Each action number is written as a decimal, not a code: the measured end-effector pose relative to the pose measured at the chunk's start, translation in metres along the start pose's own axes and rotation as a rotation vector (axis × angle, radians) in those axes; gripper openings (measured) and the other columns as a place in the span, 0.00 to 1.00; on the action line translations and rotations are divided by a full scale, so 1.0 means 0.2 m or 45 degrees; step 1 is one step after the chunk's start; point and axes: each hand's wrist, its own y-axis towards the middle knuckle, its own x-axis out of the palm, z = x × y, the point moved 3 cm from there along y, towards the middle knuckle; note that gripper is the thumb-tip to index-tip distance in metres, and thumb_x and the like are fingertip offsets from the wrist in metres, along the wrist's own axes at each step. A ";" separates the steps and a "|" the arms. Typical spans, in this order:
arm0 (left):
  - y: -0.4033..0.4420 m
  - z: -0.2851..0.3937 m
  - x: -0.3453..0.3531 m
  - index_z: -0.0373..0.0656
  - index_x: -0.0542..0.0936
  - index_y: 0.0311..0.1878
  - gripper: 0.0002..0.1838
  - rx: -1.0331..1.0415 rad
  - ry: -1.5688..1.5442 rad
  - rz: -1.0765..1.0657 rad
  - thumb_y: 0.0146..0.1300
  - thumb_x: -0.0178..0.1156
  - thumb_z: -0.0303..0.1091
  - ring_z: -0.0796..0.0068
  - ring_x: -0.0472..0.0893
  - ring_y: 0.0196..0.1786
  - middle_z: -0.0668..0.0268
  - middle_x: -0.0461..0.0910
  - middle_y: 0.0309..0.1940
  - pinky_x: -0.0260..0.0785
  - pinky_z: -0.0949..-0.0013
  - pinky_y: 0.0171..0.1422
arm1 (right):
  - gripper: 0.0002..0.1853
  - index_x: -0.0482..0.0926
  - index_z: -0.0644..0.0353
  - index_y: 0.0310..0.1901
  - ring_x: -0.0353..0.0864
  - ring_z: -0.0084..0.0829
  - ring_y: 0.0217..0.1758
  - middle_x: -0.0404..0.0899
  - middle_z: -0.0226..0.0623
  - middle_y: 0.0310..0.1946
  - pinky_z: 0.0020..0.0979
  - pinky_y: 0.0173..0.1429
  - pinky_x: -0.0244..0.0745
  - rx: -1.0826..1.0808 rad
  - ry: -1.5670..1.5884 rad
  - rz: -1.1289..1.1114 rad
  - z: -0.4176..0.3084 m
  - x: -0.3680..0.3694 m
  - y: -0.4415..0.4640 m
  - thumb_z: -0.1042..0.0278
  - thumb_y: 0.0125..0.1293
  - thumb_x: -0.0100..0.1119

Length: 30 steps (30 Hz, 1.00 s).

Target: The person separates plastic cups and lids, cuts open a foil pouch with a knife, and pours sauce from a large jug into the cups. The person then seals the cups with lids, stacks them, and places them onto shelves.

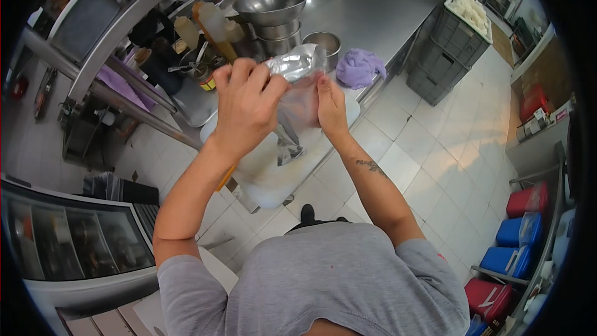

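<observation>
Between my two hands, above a white cutting board [267, 182], is a clear, shiny plastic bag [300, 96]. My left hand [247, 102] has its fingers curled down at the bag's upper left edge. My right hand [331, 107] grips the bag's right side, the thumb pointing up along it. A pinkish tone shows through the plastic near the right hand; whether it is contents or fingers I cannot tell. The bag's lower end [290, 149] hangs down over the board, crumpled and darker.
Behind my hands are stacked metal bowls [272, 7], a small steel pot [323, 43], a purple cloth [359, 68] and squeeze bottles [210, 22] on the steel counter [367, 0]. Grey crates [444, 53] stand right. A glass-topped cabinet [81, 239] is left, a shelf with coloured bins [505, 261] right.
</observation>
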 end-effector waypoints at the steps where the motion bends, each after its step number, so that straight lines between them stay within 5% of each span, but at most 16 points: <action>1: 0.04 -0.02 0.00 0.46 0.79 0.34 0.12 0.010 0.029 0.035 0.44 0.64 0.23 0.65 0.72 0.43 0.68 0.71 0.28 0.54 0.62 0.49 | 0.23 0.70 0.59 0.30 0.64 0.17 0.31 0.68 0.26 0.26 0.24 0.36 0.63 -0.029 0.028 0.097 0.00 -0.02 -0.01 0.50 0.79 0.42; 3: 0.11 -0.05 -0.02 0.47 0.79 0.33 0.11 0.036 0.095 0.106 0.44 0.64 0.23 0.65 0.72 0.43 0.68 0.71 0.28 0.54 0.63 0.49 | 0.21 0.72 0.59 0.32 0.67 0.18 0.32 0.71 0.28 0.28 0.25 0.37 0.64 -0.093 0.090 0.291 0.05 -0.10 -0.02 0.52 0.80 0.41; 5: 0.16 -0.08 -0.08 0.46 0.80 0.33 0.10 -0.008 0.171 0.191 0.46 0.65 0.22 0.66 0.72 0.41 0.70 0.73 0.27 0.54 0.63 0.48 | 0.20 0.75 0.58 0.41 0.74 0.23 0.36 0.77 0.33 0.33 0.25 0.41 0.67 0.214 -0.063 0.163 0.29 -0.35 -0.21 0.49 0.78 0.42; 7: 0.16 -0.10 -0.15 0.46 0.81 0.33 0.09 -0.082 0.253 0.264 0.48 0.65 0.21 0.67 0.73 0.41 0.71 0.75 0.27 0.54 0.63 0.49 | 0.24 0.76 0.57 0.46 0.76 0.24 0.39 0.79 0.34 0.37 0.25 0.43 0.68 0.638 0.352 -0.263 0.50 -0.42 -0.48 0.42 0.75 0.45; 9: 0.12 -0.12 -0.17 0.48 0.81 0.33 0.09 -0.160 0.230 0.422 0.48 0.65 0.24 0.67 0.71 0.40 0.73 0.75 0.28 0.52 0.62 0.48 | 0.28 0.77 0.57 0.47 0.76 0.23 0.39 0.80 0.32 0.39 0.25 0.44 0.69 1.131 0.885 -0.335 0.29 -0.20 -0.69 0.36 0.71 0.49; 11: 0.08 -0.11 -0.18 0.47 0.81 0.33 0.07 -0.266 0.222 0.536 0.52 0.65 0.24 0.66 0.71 0.40 0.72 0.76 0.28 0.52 0.63 0.49 | 0.24 0.78 0.56 0.45 0.75 0.22 0.37 0.80 0.29 0.38 0.25 0.43 0.69 1.076 1.164 -0.073 0.01 -0.01 -0.51 0.39 0.72 0.50; 15: -0.23 -0.13 -0.17 0.37 0.82 0.38 0.04 -0.721 0.024 0.605 0.66 0.63 0.28 0.75 0.72 0.37 0.70 0.79 0.27 0.63 0.73 0.41 | 0.17 0.78 0.54 0.42 0.72 0.19 0.35 0.78 0.25 0.35 0.24 0.43 0.68 0.610 0.788 -0.013 0.18 -0.12 -0.15 0.48 0.74 0.52; 17: -0.48 -0.14 -0.11 0.38 0.82 0.41 0.07 -1.465 -0.808 0.730 0.71 0.59 0.31 0.81 0.73 0.36 0.73 0.77 0.29 0.64 0.77 0.37 | 0.14 0.78 0.54 0.40 0.70 0.17 0.33 0.76 0.23 0.32 0.23 0.40 0.67 0.451 0.597 0.044 0.09 -0.17 -0.05 0.52 0.75 0.51; 19: -0.73 -0.13 0.01 0.40 0.81 0.39 0.09 -1.703 -1.222 0.800 0.73 0.56 0.34 0.84 0.73 0.29 0.72 0.79 0.33 0.68 0.76 0.35 | 0.13 0.77 0.55 0.38 0.68 0.16 0.31 0.75 0.23 0.29 0.23 0.37 0.66 0.405 0.374 0.043 -0.02 -0.16 0.00 0.55 0.76 0.51; 22: -1.03 -0.09 0.22 0.42 0.80 0.39 0.08 -1.748 -1.510 0.862 0.73 0.56 0.34 0.85 0.75 0.33 0.74 0.79 0.33 0.67 0.77 0.39 | 0.15 0.76 0.59 0.36 0.69 0.20 0.27 0.74 0.26 0.25 0.26 0.33 0.65 0.304 -0.085 -0.068 -0.20 -0.11 0.13 0.55 0.75 0.51; 25: -1.24 0.04 0.43 0.45 0.81 0.40 0.05 -1.887 -1.719 0.522 0.71 0.57 0.33 0.87 0.76 0.40 0.75 0.81 0.35 0.63 0.79 0.45 | 0.19 0.74 0.67 0.37 0.76 0.43 0.27 0.79 0.46 0.27 0.36 0.34 0.69 -0.255 -0.736 -0.390 -0.46 0.03 0.33 0.56 0.75 0.50; 28: -1.23 0.19 0.53 0.46 0.81 0.41 0.04 -2.026 -1.789 0.198 0.70 0.57 0.30 0.86 0.77 0.42 0.73 0.83 0.39 0.65 0.76 0.45 | 0.15 0.71 0.70 0.39 0.80 0.56 0.36 0.79 0.57 0.32 0.44 0.39 0.72 -0.375 -1.012 -0.884 -0.61 0.26 0.41 0.61 0.73 0.51; 30: -1.24 0.21 0.55 0.45 0.82 0.43 0.05 -2.013 -1.759 0.004 0.70 0.56 0.30 0.84 0.77 0.42 0.71 0.84 0.40 0.66 0.74 0.46 | 0.14 0.68 0.67 0.38 0.80 0.51 0.35 0.78 0.50 0.30 0.45 0.38 0.70 -0.572 -1.095 -1.022 -0.60 0.37 0.42 0.61 0.74 0.51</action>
